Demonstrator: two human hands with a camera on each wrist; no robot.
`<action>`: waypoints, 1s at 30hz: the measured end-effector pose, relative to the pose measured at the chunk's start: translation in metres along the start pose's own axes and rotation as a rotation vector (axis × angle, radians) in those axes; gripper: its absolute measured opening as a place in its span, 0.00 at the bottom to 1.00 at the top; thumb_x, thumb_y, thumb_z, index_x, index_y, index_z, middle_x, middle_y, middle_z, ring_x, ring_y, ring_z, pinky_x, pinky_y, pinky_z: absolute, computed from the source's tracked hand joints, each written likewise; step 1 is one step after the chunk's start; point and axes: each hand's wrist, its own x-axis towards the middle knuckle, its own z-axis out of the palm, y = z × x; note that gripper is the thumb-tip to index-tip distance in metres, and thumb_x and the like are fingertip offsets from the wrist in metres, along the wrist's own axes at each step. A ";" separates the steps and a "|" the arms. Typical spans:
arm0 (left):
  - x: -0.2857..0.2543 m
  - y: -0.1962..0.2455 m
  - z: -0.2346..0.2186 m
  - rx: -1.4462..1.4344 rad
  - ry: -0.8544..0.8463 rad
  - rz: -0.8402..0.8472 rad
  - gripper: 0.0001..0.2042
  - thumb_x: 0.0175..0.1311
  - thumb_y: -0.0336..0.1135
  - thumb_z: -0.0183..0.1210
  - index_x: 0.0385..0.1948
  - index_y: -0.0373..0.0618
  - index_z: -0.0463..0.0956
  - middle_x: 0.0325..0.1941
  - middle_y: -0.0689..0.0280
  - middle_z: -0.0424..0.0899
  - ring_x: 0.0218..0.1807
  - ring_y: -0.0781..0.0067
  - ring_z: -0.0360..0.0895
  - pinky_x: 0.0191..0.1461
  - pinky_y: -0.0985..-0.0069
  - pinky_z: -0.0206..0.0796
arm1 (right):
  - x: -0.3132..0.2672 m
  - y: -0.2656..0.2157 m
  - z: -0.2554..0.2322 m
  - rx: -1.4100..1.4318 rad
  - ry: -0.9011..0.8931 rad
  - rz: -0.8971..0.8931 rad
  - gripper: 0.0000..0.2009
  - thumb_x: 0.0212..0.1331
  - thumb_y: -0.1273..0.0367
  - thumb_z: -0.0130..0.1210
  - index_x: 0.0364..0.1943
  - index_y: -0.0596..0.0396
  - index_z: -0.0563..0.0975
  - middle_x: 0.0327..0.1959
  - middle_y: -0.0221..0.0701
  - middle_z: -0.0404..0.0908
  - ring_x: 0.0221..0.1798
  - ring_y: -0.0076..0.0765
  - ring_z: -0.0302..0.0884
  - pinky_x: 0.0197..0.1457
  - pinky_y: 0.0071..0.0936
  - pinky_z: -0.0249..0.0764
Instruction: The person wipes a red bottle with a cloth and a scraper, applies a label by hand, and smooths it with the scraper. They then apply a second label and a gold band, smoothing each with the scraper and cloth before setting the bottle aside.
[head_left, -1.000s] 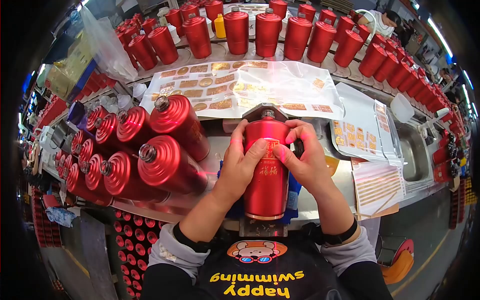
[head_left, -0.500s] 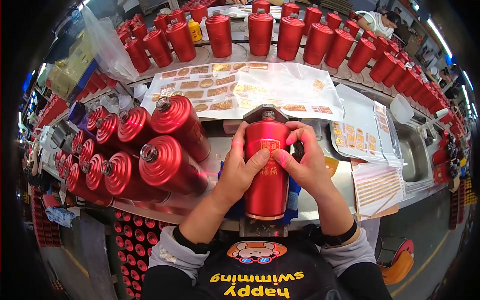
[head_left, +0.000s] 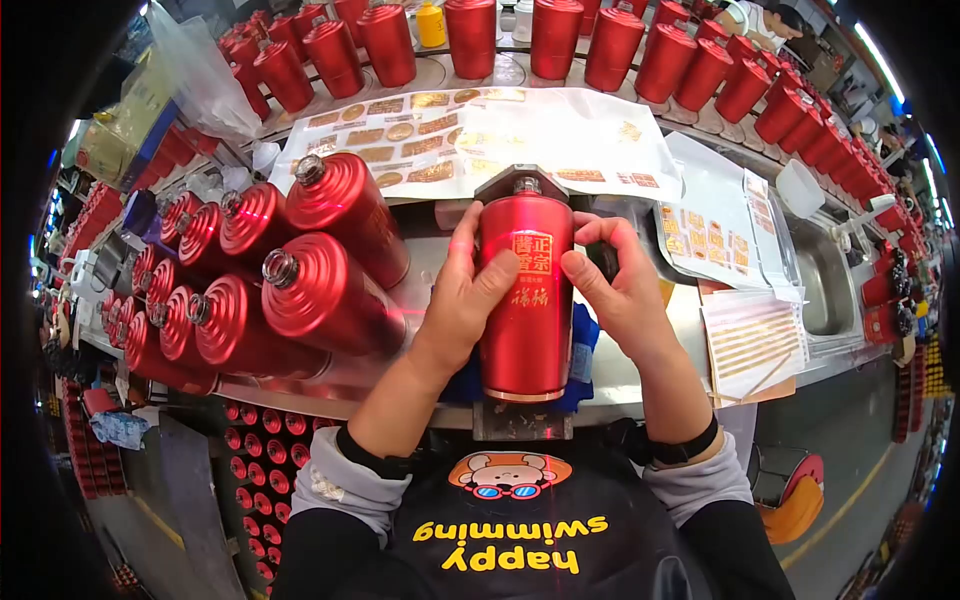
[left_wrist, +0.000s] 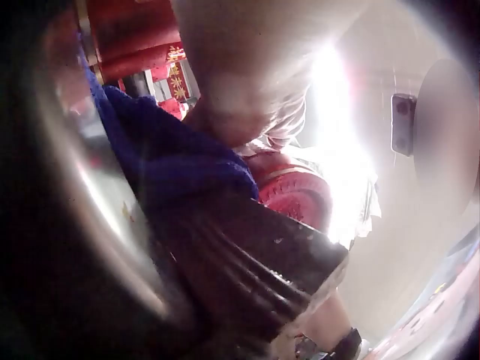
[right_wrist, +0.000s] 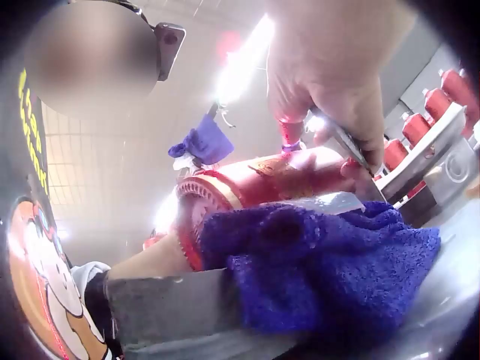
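A red bottle (head_left: pixel 526 350) with gold characters on its front lies tilted toward me, its neck at a dark bracket (head_left: pixel 520 180). Blue cloth (right_wrist: pixel 330 262) is bunched under it on a metal stand. My left hand (head_left: pixel 455 300) holds the bottle's left side, thumb on the front beside the lettering, fingers partly hidden behind. On the opposite side my right hand (head_left: pixel 625 285) grips it with the thumb at the edge and fingers curled round. A dark object (head_left: pixel 603 258) shows under the right fingers; I cannot tell whether they hold it.
Several red bottles (head_left: pixel 330 290) crowd the table's left side. Ahead lie sticker sheets (head_left: pixel 400 140), with more sheets (head_left: pixel 710 235) and a sink (head_left: pixel 828 290) to the right. Red bottles line a curved conveyor (head_left: pixel 510 70) behind. Crates of bottles (head_left: pixel 262 480) stand below left.
My thumbs have moved apart, off the gold lettering, which now shows fully. The bottle keeps its place on the stand. The head view has tilted down, and bottles on the conveyor have shifted.
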 end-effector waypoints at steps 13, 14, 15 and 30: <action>-0.001 -0.005 0.000 0.123 0.028 0.014 0.45 0.67 0.44 0.61 0.72 0.26 0.38 0.66 0.52 0.67 0.65 0.67 0.68 0.68 0.73 0.60 | -0.045 -0.067 -0.007 0.144 0.031 0.236 0.10 0.65 0.70 0.56 0.45 0.57 0.70 0.29 0.22 0.74 0.31 0.13 0.67 0.33 0.16 0.65; -0.002 -0.005 0.000 0.142 0.030 0.026 0.45 0.67 0.44 0.61 0.72 0.26 0.38 0.66 0.51 0.68 0.65 0.67 0.68 0.68 0.73 0.60 | -0.051 -0.068 -0.002 0.149 0.003 0.248 0.10 0.66 0.69 0.57 0.44 0.57 0.70 0.29 0.22 0.74 0.31 0.13 0.67 0.34 0.16 0.66; -0.002 -0.004 0.001 0.140 0.032 0.030 0.46 0.66 0.44 0.61 0.72 0.26 0.38 0.65 0.51 0.68 0.65 0.67 0.68 0.68 0.73 0.60 | -0.055 -0.069 0.001 0.144 -0.031 0.250 0.10 0.66 0.69 0.56 0.44 0.58 0.70 0.29 0.23 0.74 0.32 0.13 0.68 0.34 0.17 0.67; -0.003 -0.004 0.001 0.219 0.042 0.063 0.46 0.65 0.45 0.62 0.71 0.24 0.40 0.62 0.48 0.72 0.62 0.64 0.72 0.65 0.72 0.63 | -0.063 -0.057 0.017 0.062 -0.003 0.312 0.10 0.67 0.68 0.54 0.43 0.61 0.70 0.30 0.31 0.78 0.33 0.21 0.72 0.36 0.24 0.71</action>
